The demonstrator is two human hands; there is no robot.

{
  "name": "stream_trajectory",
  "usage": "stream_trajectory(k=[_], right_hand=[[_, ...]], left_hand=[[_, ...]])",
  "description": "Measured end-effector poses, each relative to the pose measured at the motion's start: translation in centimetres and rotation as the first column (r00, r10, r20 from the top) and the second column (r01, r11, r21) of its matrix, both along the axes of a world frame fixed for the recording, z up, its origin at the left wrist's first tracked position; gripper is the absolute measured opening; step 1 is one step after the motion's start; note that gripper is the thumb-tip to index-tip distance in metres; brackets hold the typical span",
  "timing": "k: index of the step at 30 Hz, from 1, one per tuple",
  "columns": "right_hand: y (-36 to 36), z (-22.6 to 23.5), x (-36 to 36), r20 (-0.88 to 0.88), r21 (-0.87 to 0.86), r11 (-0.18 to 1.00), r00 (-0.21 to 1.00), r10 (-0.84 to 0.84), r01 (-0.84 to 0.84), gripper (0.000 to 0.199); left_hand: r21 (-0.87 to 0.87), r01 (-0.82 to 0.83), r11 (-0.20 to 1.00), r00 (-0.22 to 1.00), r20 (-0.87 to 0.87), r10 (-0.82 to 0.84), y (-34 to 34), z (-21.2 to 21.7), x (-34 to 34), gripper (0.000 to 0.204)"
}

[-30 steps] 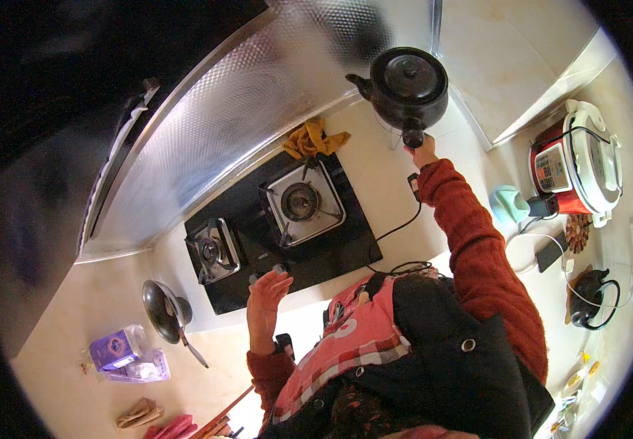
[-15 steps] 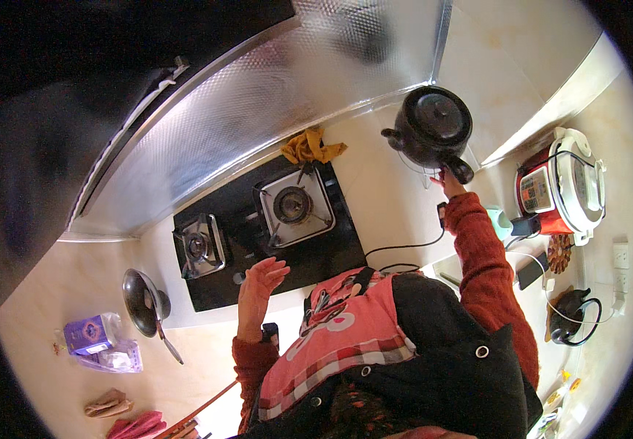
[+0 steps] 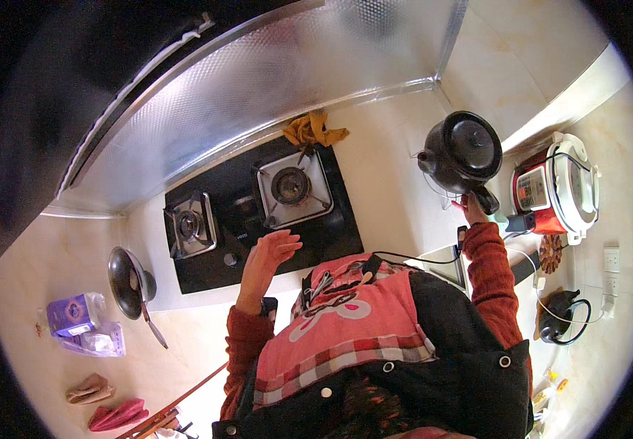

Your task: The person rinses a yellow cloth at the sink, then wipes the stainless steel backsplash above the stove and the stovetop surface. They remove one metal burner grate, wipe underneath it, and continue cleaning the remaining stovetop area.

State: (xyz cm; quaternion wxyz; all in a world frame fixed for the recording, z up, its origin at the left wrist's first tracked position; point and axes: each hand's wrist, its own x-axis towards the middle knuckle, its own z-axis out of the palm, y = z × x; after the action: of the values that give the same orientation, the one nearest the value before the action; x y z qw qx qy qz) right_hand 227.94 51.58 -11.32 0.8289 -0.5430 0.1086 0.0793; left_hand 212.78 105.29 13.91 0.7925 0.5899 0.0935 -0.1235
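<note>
My right hand (image 3: 472,210) is at the handle of a black lidded pot (image 3: 470,150) with a short spout, at the right of the counter. The fingers are closed by the handle's underside and partly hidden by it. A thin wire rack (image 3: 437,189) shows below the pot, beside my fingers. My left hand (image 3: 265,260) is held over the front edge of the black gas hob (image 3: 247,252), open, fingers stretched out and holding nothing.
The hob has two burners, with a mustard cloth (image 3: 315,130) behind it. A frying pan (image 3: 128,282) and a purple tissue pack (image 3: 75,316) sit to the left. At right stand a red-and-white electric cooker (image 3: 556,186) and a dark kettle (image 3: 562,316). A black cable (image 3: 419,259) crosses the counter.
The black pot and its wire rack have shifted right and nearer to me, together with my right hand. My left hand has moved slightly farther over the hob, still open. The view has shifted slightly.
</note>
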Motion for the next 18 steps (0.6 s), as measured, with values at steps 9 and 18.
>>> stream_trajectory(k=[9,18], right_hand=[[0.1,1.1,-2.4,-0.115,-0.084,0.981,0.977,-0.182,0.173,0.023],[13.5,9.2,-6.0,-0.490,-0.165,0.930,0.846,0.211,-0.328,0.021]], left_hand=[[-0.037,0.007,0.999,0.998,-0.068,-0.009,0.6,-1.4,0.0,0.056],[-0.034,-0.144,0.989,0.985,-0.101,0.140,3.1,-3.8,-1.7,0.047]])
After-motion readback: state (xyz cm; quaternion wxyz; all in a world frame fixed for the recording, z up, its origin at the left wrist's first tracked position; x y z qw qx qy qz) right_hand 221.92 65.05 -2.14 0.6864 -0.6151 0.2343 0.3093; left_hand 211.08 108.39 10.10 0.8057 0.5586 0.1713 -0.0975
